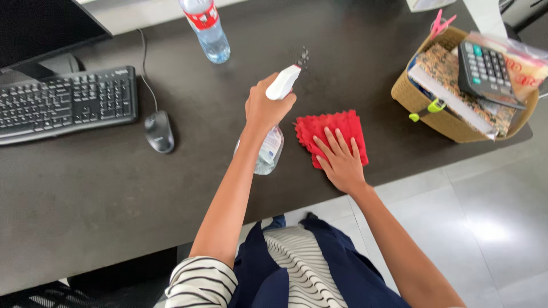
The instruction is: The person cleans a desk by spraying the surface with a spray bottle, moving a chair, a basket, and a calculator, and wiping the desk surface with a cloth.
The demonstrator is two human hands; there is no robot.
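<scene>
My left hand (pixel 265 105) grips a clear spray bottle (pixel 270 149) with a white trigger head (pixel 283 82), held above the dark desk (pixel 97 188) with the nozzle pointing away from me. A few droplets hang in the air just past the nozzle. My right hand (pixel 341 158) lies flat, fingers spread, on a red cloth (pixel 331 128) that rests on the desk near its front edge, just right of the bottle.
A black keyboard (pixel 65 102) and a mouse (pixel 159 130) lie at the left, under a monitor (pixel 40 28). A plastic water bottle (pixel 206 28) stands at the back. At the right edge stands a wicker basket (pixel 422 111) with a calculator (pixel 485 71) and books.
</scene>
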